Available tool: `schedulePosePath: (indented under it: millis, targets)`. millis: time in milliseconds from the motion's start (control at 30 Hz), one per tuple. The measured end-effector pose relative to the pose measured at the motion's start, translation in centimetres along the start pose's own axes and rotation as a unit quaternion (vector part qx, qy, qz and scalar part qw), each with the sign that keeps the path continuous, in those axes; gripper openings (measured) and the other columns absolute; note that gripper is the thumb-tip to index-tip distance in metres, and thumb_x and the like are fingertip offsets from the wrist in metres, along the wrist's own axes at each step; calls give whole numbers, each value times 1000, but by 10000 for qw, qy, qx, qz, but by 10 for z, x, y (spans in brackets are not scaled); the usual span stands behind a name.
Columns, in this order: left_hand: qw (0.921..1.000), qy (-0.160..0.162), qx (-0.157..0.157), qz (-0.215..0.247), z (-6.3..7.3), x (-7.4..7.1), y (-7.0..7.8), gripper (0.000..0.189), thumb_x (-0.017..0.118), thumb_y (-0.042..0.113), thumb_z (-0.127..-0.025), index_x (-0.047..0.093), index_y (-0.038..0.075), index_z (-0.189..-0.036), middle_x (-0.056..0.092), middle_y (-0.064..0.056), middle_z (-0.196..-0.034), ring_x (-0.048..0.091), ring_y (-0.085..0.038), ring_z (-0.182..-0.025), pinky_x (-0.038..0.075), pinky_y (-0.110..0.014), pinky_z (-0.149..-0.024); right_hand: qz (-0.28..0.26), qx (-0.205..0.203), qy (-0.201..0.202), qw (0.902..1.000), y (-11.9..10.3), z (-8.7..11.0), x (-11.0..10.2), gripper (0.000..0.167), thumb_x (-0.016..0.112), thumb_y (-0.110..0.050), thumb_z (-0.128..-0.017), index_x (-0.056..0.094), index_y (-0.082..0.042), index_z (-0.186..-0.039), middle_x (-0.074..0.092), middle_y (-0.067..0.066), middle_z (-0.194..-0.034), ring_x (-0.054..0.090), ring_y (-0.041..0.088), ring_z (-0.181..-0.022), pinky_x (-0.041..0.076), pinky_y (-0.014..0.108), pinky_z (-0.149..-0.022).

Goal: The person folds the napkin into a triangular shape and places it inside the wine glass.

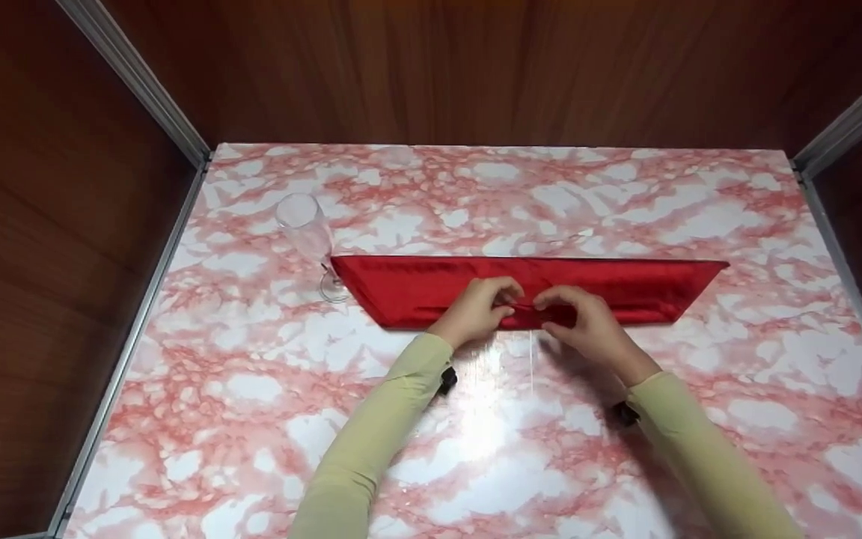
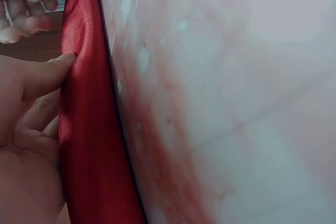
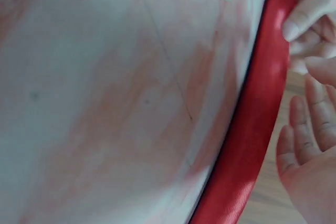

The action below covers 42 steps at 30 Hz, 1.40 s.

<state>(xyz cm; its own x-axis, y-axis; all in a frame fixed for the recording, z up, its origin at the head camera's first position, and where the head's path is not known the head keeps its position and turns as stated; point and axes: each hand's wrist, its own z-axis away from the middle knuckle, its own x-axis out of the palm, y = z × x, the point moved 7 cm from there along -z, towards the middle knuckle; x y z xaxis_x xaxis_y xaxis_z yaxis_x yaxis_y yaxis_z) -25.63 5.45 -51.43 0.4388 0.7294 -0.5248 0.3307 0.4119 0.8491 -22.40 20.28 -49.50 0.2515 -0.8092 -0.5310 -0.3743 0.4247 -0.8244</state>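
Mid-table, left hand (image 1: pixel 476 311): pinching red satin cloth (image 1: pixel 401 288)
Right hand (image 1: pixel 592 323): loosely curved, thumb parted from fingers
Tabletop (image 1: pixel 251 412): pink-marbled
Far wall (image 1: pixel 461 75): wood-grained

No readable text, label, brand, number or sign in the 3 views.

From my head, one camera looks forward and down over the whole width of the pink-and-white marbled tabletop (image 1: pixel 251 389) to the wood-grain back panel (image 1: pixel 476 75). My wrist cameras look from close in, turned sideways; both share the red satin cloth (image 1: pixel 416 281), my left hand (image 1: pixel 476 311) and my right hand (image 1: pixel 592 326).
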Motion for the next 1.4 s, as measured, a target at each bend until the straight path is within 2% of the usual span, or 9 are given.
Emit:
schedulePosePath:
  millis: [167,333,500,667,867,967,1067,1400]
  targets:
    - [9997,-40,-123,229,-5,0,-2,22,64,-6,-87,64,-1,-109,66,-10,-104,63,-12,-91,48,-16,-79,406,83,-296,9987,4,-2,8,36,74,11,-75,66,-3,-108,65,7,-106,53,26,-108,38,41,-96]
    - [9998,42,-58,185,-6,-1,-3,22,66,-5,-86,64,-1,-107,66,-10,-102,63,-13,-90,48,-16,-78,555,202,-453,9972,8,-5,11,41,69,15,-74,64,-2,-111,63,9,-109,53,27,-109,40,43,-95]
    - [9991,133,142,-379,-4,-3,-1,19,69,-2,-85,66,1,-104,66,-7,-98,61,-14,-89,47,-18,-78,447,84,-490,9978,12,-8,11,46,65,18,-72,62,-1,-115,62,11,-105,57,26,-100,46,43,-86]
    - [9943,140,274,-1021,-2,-1,5,20,68,0,-85,67,5,-105,65,-4,-99,58,-12,-95,44,-18,-84,310,131,-514,9981,14,-9,9,48,63,20,-72,61,1,-116,64,12,-103,59,27,-98,47,42,-85]
    - [9901,-10,396,-1347,5,5,12,22,71,11,-85,67,7,-107,67,-2,-101,59,-12,-97,43,-21,-88,278,290,-487,9980,15,-11,5,49,64,18,-73,60,-1,-118,65,10,-99,58,23,-94,47,40,-82]
    - [9890,-113,404,-1418,9,8,13,29,76,14,-81,67,8,-108,67,0,-103,59,-13,-98,41,-22,-90,306,374,-480,9977,16,-9,3,49,65,16,-74,59,-1,-119,64,9,-98,58,22,-94,47,40,-82]
    - [9895,-177,418,-1375,11,11,13,33,78,10,-78,67,8,-109,67,0,-104,59,-12,-100,41,-21,-91,257,443,-460,9976,18,-6,1,49,66,15,-75,59,-2,-120,65,9,-98,59,22,-94,46,41,-82]
    - [9928,-58,461,-1106,10,12,16,35,71,-2,-79,64,6,-113,67,-3,-102,60,-13,-97,44,-19,-85,217,382,-375,9983,19,1,0,40,64,15,-78,62,-1,-115,66,10,-102,60,24,-96,47,38,-84]
